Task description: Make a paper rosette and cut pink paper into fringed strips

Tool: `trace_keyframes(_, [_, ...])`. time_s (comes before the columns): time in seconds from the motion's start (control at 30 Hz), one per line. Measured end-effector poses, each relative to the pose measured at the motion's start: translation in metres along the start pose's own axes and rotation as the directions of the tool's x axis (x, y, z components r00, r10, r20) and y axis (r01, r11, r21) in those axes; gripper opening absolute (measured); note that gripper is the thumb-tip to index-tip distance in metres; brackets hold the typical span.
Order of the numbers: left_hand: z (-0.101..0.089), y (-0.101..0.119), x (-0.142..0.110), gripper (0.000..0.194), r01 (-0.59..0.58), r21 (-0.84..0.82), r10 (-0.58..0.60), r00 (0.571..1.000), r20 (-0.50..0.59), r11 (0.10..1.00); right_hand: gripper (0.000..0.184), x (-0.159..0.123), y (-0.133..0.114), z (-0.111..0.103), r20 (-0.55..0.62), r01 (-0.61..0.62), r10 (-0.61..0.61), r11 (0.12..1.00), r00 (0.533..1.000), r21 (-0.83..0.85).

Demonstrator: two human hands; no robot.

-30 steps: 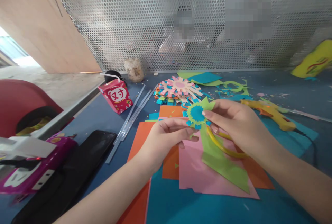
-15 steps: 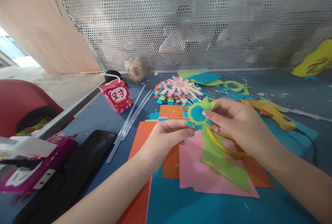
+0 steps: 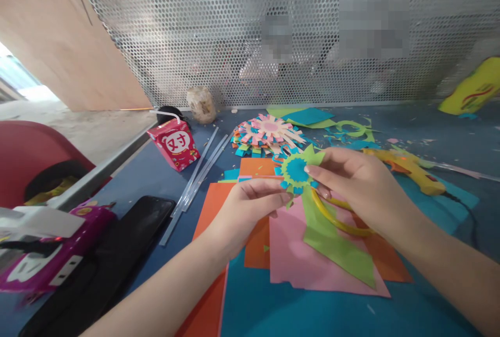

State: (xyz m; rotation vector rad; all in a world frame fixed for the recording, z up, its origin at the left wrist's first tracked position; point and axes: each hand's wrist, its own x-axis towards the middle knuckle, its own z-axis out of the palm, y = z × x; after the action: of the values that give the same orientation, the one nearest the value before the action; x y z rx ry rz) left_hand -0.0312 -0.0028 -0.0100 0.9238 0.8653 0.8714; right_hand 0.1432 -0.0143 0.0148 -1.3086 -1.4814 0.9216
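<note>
Head view: nearest lies a blue sheet (image 3: 273, 311), with a black phone (image 3: 128, 248) to its left and, beyond that, a purple item (image 3: 88, 222) whose white markings are too blurred to read. Farther in, a green strip (image 3: 339, 253) crosses a pink sheet (image 3: 289, 259). Above these papers the left hand (image 3: 248, 212) pinches the lower left fringe of a blue-and-green paper flower (image 3: 297, 171), and the right hand (image 3: 357, 186) grips its right side between thumb and fingers; a yellow loop (image 3: 332, 220) sits just beneath that hand. Past them, clear sticks (image 3: 201, 181) lie beside a red drink carton (image 3: 175, 144) whose white oval reads "对", its smaller print illegible. A yellow glue gun (image 3: 408, 167) rests to the right. Behind come fringed flowers (image 3: 269, 131), a jar (image 3: 201, 105), and a yellow container (image 3: 472, 87) with blurred red lettering, before a perforated panel (image 3: 219, 24).
</note>
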Motion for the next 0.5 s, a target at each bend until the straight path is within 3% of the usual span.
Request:
trace_keyframes(0.23, [-0.0026, -0.0031, 0.0023, 0.01, -0.014, -0.035, 0.013, 0.999, -0.033, 0.999, 0.023, -0.0007, 0.004, -0.0014, 0.009, -0.002, 0.002, 1.0, 1.0, -0.002])
trace_keyframes(0.5, [-0.0035, -0.0026, 0.0036, 0.025, -0.062, -0.136, 0.065, 0.998, 0.022, 0.989, 0.02, -0.0016, 0.0023, 0.0007, -0.011, -0.011, 0.011, 1.0, 1.0, -0.022])
